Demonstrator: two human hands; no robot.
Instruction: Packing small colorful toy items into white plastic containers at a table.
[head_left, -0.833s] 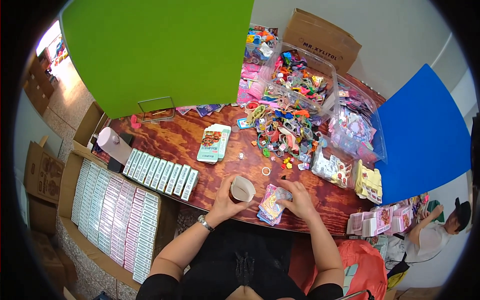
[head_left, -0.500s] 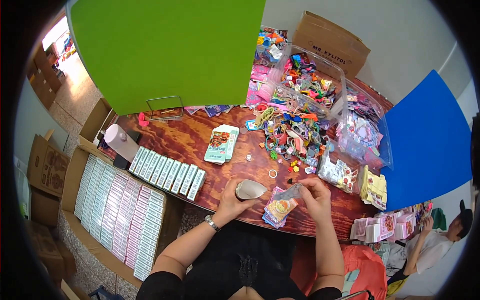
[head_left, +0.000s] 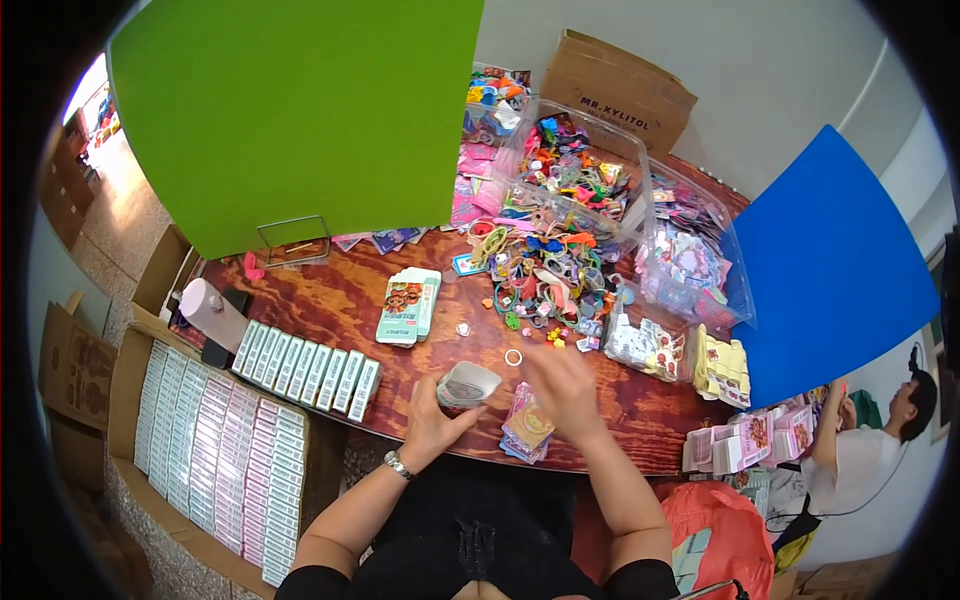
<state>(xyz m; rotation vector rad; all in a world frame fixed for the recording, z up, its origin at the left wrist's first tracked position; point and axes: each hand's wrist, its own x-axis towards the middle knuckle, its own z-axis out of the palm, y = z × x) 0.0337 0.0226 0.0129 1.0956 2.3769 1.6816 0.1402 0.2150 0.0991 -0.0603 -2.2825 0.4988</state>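
My left hand (head_left: pixel 430 425) is wrapped round a small paper carton (head_left: pixel 468 386), its open top tilted toward the right. Over the table, my right hand (head_left: pixel 562 392) is smeared by motion; its fingers and anything in them cannot be made out. A small stack of printed cards (head_left: pixel 526 428) lies just below that hand, near the table's front edge. Beyond the hands sit a white ring (head_left: pixel 513 357) and a tangled heap of colourful trinkets (head_left: pixel 550 275). A pile of flat mint-green cartons (head_left: pixel 408 308) rests farther back on the left.
Filled cartons stand in a row (head_left: pixel 305 370) beside a pink bottle (head_left: pixel 213 315). A cardboard box (head_left: pixel 125 430) packed with cartons is at the left. Clear plastic bins (head_left: pixel 640 150) hold trinkets and packets. A green board (head_left: pixel 290 120) and a blue board (head_left: pixel 840 270) flank the table. A co-worker (head_left: pixel 860 460) is at the right.
My right hand has moved from beside the card stack, where it pinched a small greyish clear packet, up and away toward the trinkets. My left hand still holds the carton. The view has shifted slightly.
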